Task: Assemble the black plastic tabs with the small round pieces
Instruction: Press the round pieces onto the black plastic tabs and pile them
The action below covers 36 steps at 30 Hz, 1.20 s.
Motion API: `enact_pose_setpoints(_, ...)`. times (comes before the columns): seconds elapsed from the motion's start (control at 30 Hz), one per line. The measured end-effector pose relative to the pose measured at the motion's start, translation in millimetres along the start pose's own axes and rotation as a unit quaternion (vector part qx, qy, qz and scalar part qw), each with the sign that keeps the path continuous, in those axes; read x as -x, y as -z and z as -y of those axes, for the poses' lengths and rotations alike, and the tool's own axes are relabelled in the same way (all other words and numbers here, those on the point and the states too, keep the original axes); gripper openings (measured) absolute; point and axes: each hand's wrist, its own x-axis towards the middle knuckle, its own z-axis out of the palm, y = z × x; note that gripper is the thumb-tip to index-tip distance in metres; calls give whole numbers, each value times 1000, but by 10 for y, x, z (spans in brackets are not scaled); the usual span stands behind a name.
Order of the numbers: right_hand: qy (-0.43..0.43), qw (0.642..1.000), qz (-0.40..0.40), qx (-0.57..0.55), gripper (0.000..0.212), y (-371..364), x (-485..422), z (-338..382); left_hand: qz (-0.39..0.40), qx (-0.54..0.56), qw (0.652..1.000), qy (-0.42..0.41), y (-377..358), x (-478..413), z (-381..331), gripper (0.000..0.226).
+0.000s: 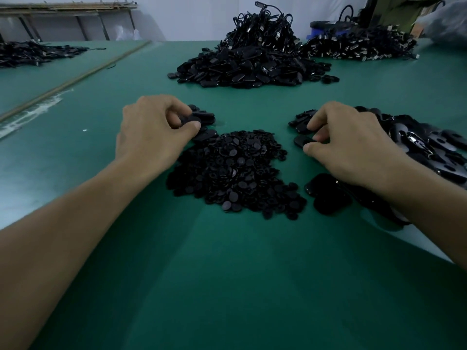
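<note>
The left hand [151,133] had its fingers [174,114] curled tight, with the thumb closed against them on a tab [190,120]. That tab sat between thumb tip and fingertips, at the near edge of a small cluster [206,117] of similar tabs lying just beyond the fingers. How far it was lifted off the cluster could not be told.

The right hand [351,147] was curled too. Its thumb and fingertips pinched a second tab [301,141], which stuck out to the left of the fingertips, low over the table [227,274]. Under and behind this hand spread a heap of tabs [429,147], and a dark flat piece [328,195] lay just beside the wrist.

Between the two hands, nearer the person than either set of fingertips, lay the round pieces [235,173] in a loose pile, almost touching the left thumb and apart from the right one.

Well beyond the fingers stood a large pile [252,68] with cables [265,26] on top.
</note>
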Motion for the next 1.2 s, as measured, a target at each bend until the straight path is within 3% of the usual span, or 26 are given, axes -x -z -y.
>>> enact_pose_setpoints(0.2,48,998,-17,-23,20,9,25,39,22,59,994,-87,0,193,-335,12)
enact_pose_setpoints(0.33,94,987,-62,-116,13,37,72,131,41,110,985,-129,-22,323,-535,5)
enact_pose_setpoints(0.5,128,957,-8,-259,13,42,134,221,108,173,971,-120,-47,386,-616,19)
enact_pose_setpoints(0.8,147,918,16,-368,37,14,149,247,134,274,949,-76,-74,349,-589,15)
enact_pose_setpoints(1.07,138,907,-59,-393,29,16,140,244,140,316,938,-37,-54,341,-590,17)
enact_pose_setpoints(1.13,128,927,-80,-344,22,-8,116,201,131,321,937,-25,-37,333,-588,15)
enact_pose_setpoints(1.2,133,964,-78,-217,16,-36,95,145,114,333,936,-8,-27,325,-585,15)
